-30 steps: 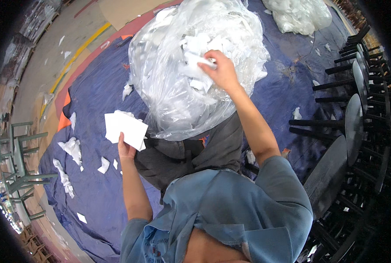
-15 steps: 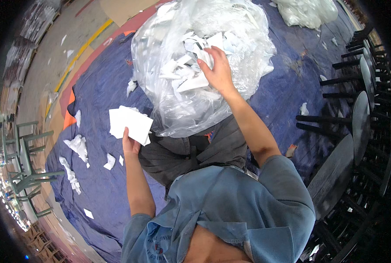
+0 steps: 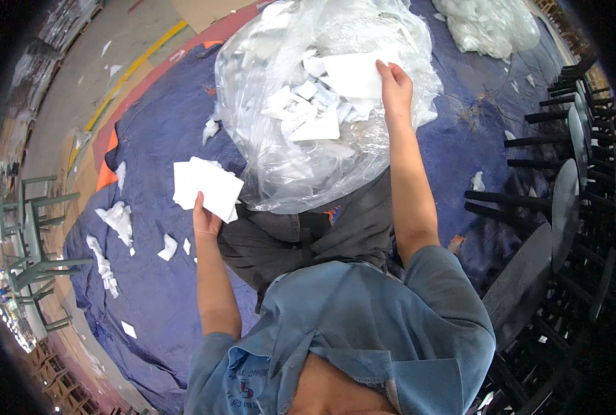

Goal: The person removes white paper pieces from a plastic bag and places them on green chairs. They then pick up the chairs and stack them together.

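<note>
White sheets [image 3: 208, 187] make up a small, loosely fanned stack in the person's left hand [image 3: 206, 221], as the head view shows, just left of the big clear plastic bag [image 3: 280, 194] and above the blue tarp [image 3: 156, 297]. The left thumb presses on the top face, with the other fingers mostly hidden beneath, so the grip is closed around the stack; how many sheets it contains cannot be told exactly. In the same view, the right hand [image 3: 396, 91] pinches a single wider sheet [image 3: 353, 75] at its right end, between thumb and fingers, over the bag's contents; whether that sheet also touches them is unclear.

As for progress, the stack counts as gathered, while the wider sheet is apart from it, in the other hand. Far more remains in the bag: a heap of white pieces [image 3: 315, 124], some flat and squarish, others torn or folded. Judging by that heap, only a small share is in hand. Ragged scraps [image 3: 116, 221] lie strewn on the tarp to the left, untouched by either hand, and a second filled bag [image 3: 491, 28] sits beyond, at the upper right.
</note>
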`<state>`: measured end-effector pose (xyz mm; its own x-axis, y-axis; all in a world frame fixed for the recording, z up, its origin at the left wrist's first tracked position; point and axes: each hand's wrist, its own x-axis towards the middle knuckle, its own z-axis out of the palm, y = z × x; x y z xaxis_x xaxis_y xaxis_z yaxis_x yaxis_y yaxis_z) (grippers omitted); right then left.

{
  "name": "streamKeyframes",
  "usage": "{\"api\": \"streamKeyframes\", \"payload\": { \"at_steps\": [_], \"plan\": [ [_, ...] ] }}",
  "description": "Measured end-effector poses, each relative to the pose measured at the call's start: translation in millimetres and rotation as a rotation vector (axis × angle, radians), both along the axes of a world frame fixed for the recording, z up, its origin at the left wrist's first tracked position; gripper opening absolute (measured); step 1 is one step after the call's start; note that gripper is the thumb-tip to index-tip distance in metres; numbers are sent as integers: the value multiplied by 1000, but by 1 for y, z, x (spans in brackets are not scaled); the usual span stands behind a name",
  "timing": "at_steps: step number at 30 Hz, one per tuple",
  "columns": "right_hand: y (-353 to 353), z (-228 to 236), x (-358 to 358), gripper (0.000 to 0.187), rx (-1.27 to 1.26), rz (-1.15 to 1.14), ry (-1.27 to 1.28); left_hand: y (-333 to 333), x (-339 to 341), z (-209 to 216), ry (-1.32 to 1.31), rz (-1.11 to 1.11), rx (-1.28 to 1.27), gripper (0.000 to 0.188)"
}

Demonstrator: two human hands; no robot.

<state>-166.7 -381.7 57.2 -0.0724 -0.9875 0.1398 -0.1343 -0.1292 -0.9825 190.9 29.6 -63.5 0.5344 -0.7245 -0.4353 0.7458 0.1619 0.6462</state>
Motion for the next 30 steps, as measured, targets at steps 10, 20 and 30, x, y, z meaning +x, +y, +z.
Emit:
{"api": "streamKeyframes", "payload": {
  "at_steps": [10,20,30],
  "plan": [
    [37,54,-7,49,52,-143,-164,-10,-22,27,-67,9,33,60],
    [56,82,20,31,-146,-85,-633,-85,-63,130,-325,43,-14,65],
    [90,90,26,39,120,31,-774,-155,-153,205,106,-318,-598,80]
  ]
}}
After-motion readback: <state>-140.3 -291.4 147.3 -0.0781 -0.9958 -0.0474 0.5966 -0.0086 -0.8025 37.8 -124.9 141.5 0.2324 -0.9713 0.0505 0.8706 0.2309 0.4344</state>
